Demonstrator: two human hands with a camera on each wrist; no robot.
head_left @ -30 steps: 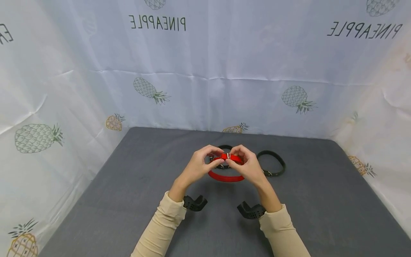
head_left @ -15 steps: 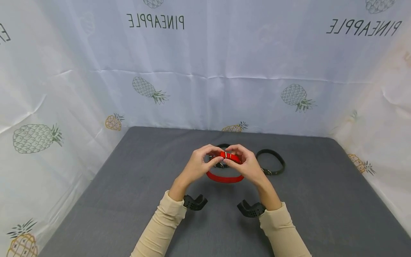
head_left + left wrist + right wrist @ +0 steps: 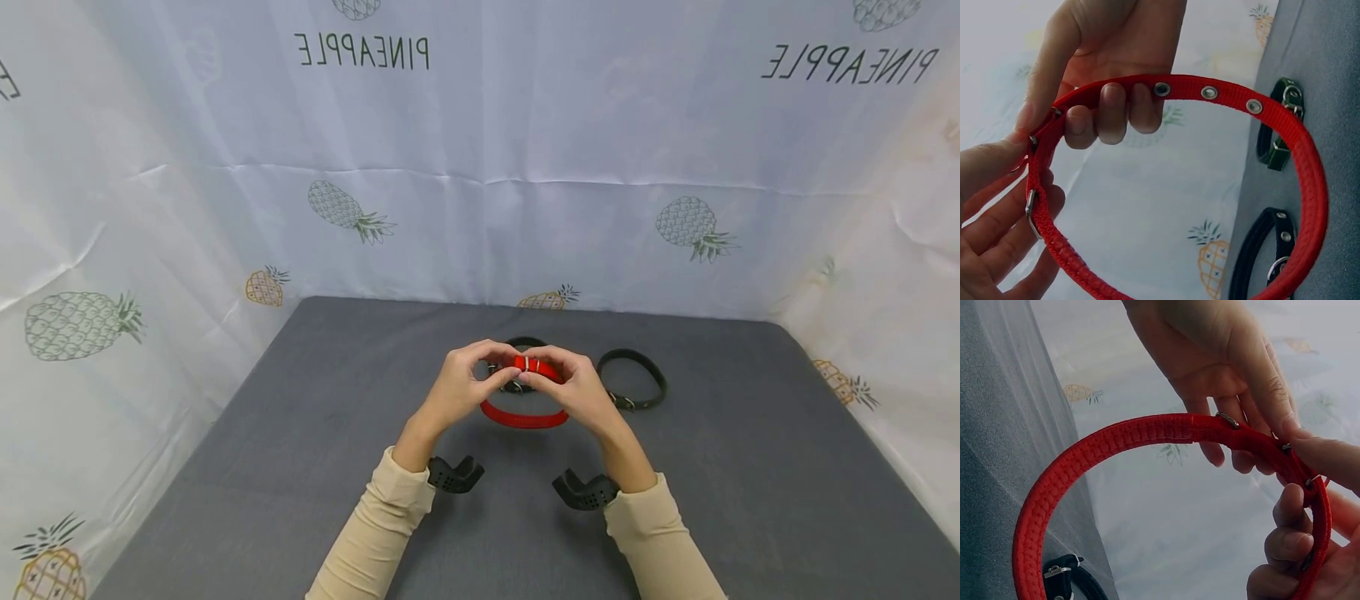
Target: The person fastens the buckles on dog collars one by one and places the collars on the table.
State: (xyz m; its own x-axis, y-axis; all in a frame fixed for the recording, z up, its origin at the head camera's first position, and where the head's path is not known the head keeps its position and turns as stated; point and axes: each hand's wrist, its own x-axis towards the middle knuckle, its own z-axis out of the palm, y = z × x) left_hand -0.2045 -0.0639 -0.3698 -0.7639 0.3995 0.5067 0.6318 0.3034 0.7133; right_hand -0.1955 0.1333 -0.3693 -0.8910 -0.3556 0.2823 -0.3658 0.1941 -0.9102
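Note:
A red collar with metal eyelets and a silver buckle is bent into a ring and held up above the table. My left hand grips its buckle side between thumb and fingers. With the right hand I hold the eyelet side, fingers curled round the strap. The two thumb tips meet near small metal loops, where the strap ends overlap. Fingers partly hide this joint, so how far the strap is threaded cannot be told.
Behind my hands lies a black collar, partly hidden. To its right a dark green collar rests in a ring. Both are on the grey-covered table. Pineapple-printed curtains enclose the back and sides.
The red collar's lower loop and its metal loops have shifted slightly left. Both hands keep hold of it and have barely moved.

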